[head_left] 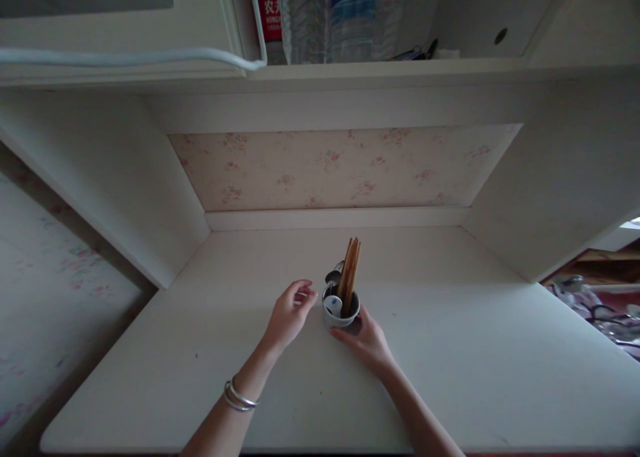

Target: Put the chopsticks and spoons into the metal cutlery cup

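Observation:
A small pale cup (336,321) stands on the white desk, holding several brown chopsticks (352,270), metal spoons (333,277) and a white spoon (333,304). Wrapped around the cup's right and near side is my right hand (369,342), its thumb across the front; the other fingers are partly hidden behind the cup. Just left of the cup, not touching it, my left hand (293,310) hangs with fingers loosely curved and nothing in them. Two silver bangles circle the left wrist.
The white desktop (240,277) runs back to a floral wall panel (320,170) between two side panels. Overhead, a shelf (450,70) holds several plastic bottles (354,23), with a cabinet door (200,17) at its left. Cluttered items (595,310) lie beyond the desk at right.

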A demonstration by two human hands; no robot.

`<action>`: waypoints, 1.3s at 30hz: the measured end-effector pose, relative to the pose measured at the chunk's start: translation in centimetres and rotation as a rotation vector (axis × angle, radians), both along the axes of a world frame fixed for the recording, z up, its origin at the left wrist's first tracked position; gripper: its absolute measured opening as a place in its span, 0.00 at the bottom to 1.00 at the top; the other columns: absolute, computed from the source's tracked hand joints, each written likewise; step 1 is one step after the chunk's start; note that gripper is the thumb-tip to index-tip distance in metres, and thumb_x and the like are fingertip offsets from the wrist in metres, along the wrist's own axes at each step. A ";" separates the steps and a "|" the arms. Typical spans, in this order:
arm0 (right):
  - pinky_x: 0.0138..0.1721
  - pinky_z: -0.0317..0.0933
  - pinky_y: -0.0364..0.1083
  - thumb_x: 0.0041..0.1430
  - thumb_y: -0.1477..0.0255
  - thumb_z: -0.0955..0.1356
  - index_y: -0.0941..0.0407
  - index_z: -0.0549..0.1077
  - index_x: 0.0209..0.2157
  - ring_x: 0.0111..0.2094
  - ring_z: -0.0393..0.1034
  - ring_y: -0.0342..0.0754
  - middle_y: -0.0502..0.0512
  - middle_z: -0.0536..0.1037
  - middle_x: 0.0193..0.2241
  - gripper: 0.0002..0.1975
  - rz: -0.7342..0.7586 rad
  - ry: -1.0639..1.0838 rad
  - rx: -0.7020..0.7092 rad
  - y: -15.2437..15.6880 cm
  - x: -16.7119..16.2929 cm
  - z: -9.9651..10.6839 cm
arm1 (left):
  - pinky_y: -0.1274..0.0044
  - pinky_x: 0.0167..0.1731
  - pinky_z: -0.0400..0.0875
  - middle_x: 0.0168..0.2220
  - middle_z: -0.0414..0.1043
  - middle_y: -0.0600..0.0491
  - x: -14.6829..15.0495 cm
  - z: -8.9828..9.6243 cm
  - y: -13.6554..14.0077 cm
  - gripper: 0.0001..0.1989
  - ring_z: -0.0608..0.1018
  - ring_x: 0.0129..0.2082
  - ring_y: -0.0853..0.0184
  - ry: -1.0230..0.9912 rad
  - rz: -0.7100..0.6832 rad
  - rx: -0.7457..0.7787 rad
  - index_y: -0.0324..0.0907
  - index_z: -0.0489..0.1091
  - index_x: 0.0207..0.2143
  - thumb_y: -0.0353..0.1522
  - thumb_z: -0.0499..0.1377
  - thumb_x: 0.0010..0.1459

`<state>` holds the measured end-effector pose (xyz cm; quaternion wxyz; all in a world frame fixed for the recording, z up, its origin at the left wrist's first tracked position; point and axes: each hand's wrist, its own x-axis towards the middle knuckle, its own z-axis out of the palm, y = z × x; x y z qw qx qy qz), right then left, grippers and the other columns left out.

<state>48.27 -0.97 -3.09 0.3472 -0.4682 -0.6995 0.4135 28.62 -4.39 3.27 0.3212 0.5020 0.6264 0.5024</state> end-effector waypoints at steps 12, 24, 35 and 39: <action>0.47 0.64 0.52 0.44 0.64 0.73 0.50 0.61 0.56 0.48 0.69 0.56 0.55 0.74 0.47 0.36 0.031 0.046 0.018 0.3 -0.4 -0.9 | 0.73 0.40 0.71 0.40 0.75 0.48 -0.5 -7.0 -8.3 0.14 0.77 0.38 0.63 0.048 0.075 -0.118 0.42 0.70 0.41 0.41 0.54 0.59; 0.56 0.57 0.57 0.41 0.66 0.75 0.50 0.53 0.60 0.55 0.62 0.58 0.57 0.68 0.55 0.46 0.025 0.135 0.070 0.2 -1.3 0.7 | 0.75 0.39 0.72 0.40 0.77 0.48 -0.2 -6.7 -8.3 0.14 0.78 0.37 0.64 0.188 -0.010 -0.096 0.43 0.71 0.44 0.38 0.51 0.61; 0.46 0.67 0.54 0.40 0.64 0.75 0.53 0.60 0.55 0.44 0.73 0.55 0.56 0.76 0.45 0.39 -0.121 0.189 -0.036 2.1 0.2 0.8 | 0.76 0.39 0.72 0.37 0.76 0.50 -0.1 -6.6 -8.4 0.11 0.78 0.37 0.65 0.162 -0.020 -0.093 0.44 0.70 0.40 0.38 0.52 0.61; 0.42 0.69 0.54 0.38 0.64 0.76 0.53 0.63 0.53 0.41 0.74 0.56 0.56 0.78 0.43 0.38 -0.247 0.192 -0.012 5.0 3.4 0.9 | 0.76 0.38 0.71 0.35 0.76 0.51 -0.1 -6.7 -8.4 0.11 0.78 0.35 0.66 0.190 -0.032 -0.085 0.44 0.70 0.39 0.39 0.51 0.62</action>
